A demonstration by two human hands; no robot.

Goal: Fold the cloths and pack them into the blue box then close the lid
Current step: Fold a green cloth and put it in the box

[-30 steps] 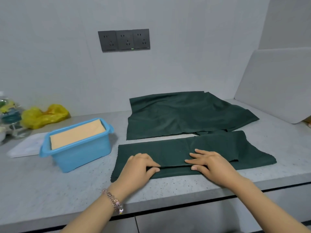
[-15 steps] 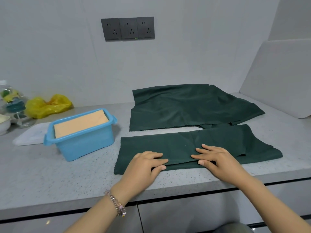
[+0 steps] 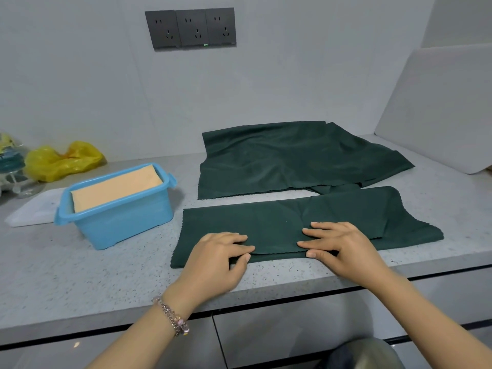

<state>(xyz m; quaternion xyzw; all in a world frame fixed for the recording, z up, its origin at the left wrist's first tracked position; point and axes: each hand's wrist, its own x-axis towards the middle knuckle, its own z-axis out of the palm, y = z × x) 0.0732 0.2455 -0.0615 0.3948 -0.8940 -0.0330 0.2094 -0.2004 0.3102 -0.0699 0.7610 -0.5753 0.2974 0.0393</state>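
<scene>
A dark green cloth [image 3: 279, 222], folded into a long strip, lies along the counter's front edge. My left hand [image 3: 215, 259] and my right hand [image 3: 343, 249] sit side by side on its near edge. Each pinches the top layer, fingers on top and thumb at the edge. A second dark green cloth [image 3: 292, 158] lies spread out behind it, against the wall. The blue box [image 3: 119, 222] stands open to the left with an orange folded cloth [image 3: 114, 186] inside. A white lid [image 3: 29, 213] lies flat behind the box on its left.
A yellow plastic bag [image 3: 61, 161] and a glass item [image 3: 13, 169] sit at the far left by the wall. A white board [image 3: 436, 107] leans at the right. Dark wall sockets [image 3: 190, 27] are above. The grey counter [image 3: 80, 275] ends in a front edge near me.
The view has tilted and drawn a little nearer. Both hands stay on the strip's near edge, shifted only slightly.
</scene>
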